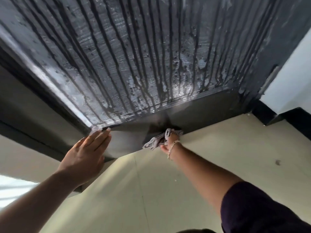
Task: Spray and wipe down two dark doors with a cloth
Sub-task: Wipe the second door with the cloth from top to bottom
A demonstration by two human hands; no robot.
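A dark door (134,56) fills the upper view, wet with many streaks of spray running down it. Its bottom band (202,111) is darker and smooth. My left hand (87,152) lies flat with straight fingers against the door's lower left corner, fingertips at the edge. My right hand (170,142), a chain bracelet on its wrist, grips a crumpled grey cloth (159,138) and presses it against the bottom edge of the door, just above the floor.
Pale beige floor (218,157) spreads below the door. A dark door frame (33,101) runs along the left. At the right stand a white wall (294,78) and a black skirting board (276,116).
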